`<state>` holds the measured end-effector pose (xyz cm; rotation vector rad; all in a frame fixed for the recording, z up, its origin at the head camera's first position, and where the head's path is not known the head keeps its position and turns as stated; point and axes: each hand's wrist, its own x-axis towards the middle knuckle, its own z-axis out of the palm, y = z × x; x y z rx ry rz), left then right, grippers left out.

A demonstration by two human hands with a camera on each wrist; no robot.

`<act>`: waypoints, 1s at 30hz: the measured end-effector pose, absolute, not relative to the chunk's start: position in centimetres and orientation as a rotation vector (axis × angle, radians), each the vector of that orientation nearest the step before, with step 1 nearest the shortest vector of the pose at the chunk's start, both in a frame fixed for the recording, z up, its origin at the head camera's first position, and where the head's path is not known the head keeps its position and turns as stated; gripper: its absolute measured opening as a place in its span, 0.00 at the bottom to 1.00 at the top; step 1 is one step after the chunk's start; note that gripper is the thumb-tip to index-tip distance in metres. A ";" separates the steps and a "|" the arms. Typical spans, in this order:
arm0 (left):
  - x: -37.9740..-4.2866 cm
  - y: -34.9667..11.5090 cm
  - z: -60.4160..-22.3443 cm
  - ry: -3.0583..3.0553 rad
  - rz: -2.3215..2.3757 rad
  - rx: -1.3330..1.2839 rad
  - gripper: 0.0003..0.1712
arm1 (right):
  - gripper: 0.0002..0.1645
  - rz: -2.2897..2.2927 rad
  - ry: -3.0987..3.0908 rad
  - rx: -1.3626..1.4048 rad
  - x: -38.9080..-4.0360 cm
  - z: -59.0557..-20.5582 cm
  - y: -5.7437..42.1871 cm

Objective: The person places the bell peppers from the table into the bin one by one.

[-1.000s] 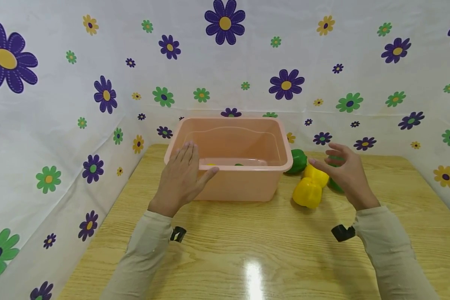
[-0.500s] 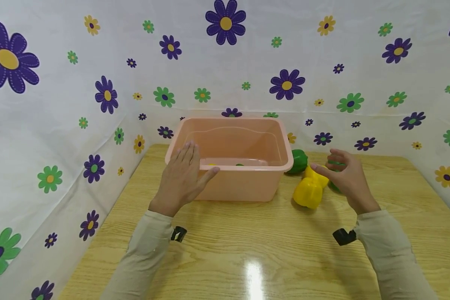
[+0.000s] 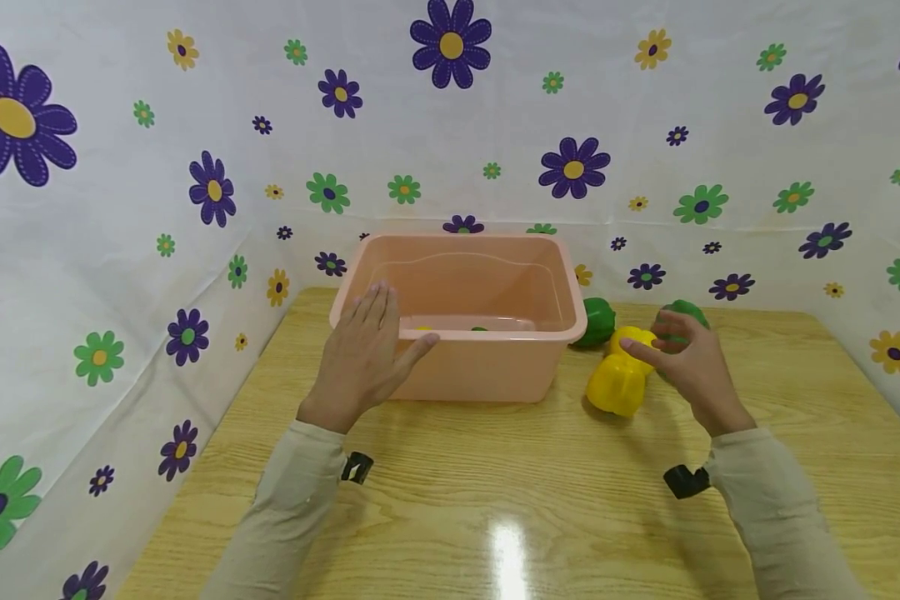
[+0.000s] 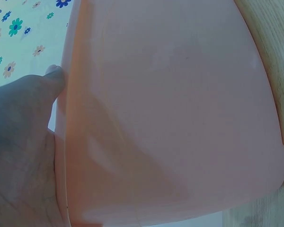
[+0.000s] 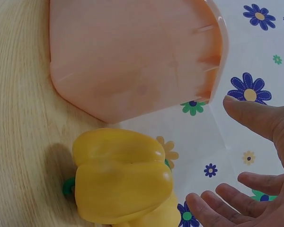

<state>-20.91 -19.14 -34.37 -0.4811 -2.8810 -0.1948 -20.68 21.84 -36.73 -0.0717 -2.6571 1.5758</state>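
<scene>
Worktop carries a pink bin; left hand straight-fingered on its rim. Right hand holds nothing, thumb and fingers apart, near yellow peppers and green peppers beside the bin. Likely reach step; grasping calls for closing round one.

The head view is bright and even, with a white glare streak on the surface and a soft shadow beside the right sleeve. The left wrist view looks washed out and cool: the cloth is pale, the left hand dark, and soft shadow crosses the tub. In the right wrist view, small highlights dot the yellow pepper, its shadow soft-edged.
</scene>
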 end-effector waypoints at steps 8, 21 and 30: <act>-20.9 -19.1 -34.4 -2.889 -0.207 -0.474 0.56 | 0.58 1.583 -2.658 -0.089 -20.6 -37.5 21.8; -21.0 -19.2 -34.5 -2.876 -0.212 -0.477 0.56 | 0.58 1.614 -2.686 -0.117 -20.5 -38.6 22.0; -20.9 -19.1 -34.4 -2.874 -0.214 -0.475 0.56 | 0.60 1.612 -2.714 -0.160 -20.5 -39.1 21.7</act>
